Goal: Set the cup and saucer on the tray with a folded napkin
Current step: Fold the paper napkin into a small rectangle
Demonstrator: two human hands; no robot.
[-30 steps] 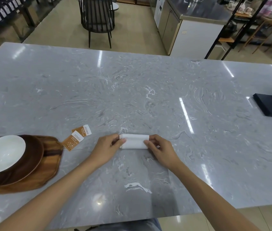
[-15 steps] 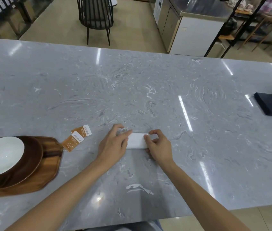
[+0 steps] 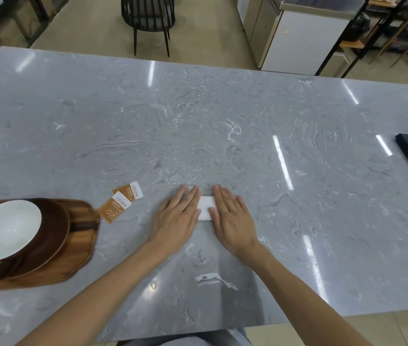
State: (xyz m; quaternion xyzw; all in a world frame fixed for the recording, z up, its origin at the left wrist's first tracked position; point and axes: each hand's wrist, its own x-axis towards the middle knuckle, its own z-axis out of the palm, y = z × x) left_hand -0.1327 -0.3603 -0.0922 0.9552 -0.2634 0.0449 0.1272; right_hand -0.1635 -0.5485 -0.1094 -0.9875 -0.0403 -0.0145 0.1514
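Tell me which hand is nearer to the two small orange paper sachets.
Left. The left hand lies flat just right of the two small orange paper sachets; the right hand lies farther right, beyond the folded white napkin.

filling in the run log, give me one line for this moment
step: pressing napkin fold flat | hands: left, right, both open | tray: at left, no napkin yet

It looked like a café or showroom: a long grey marble counter (image 3: 223,126), a black spindle-back chair (image 3: 148,16), a stainless-steel service unit (image 3: 298,33) (beyond its far edge) and shelving (image 3: 385,28).
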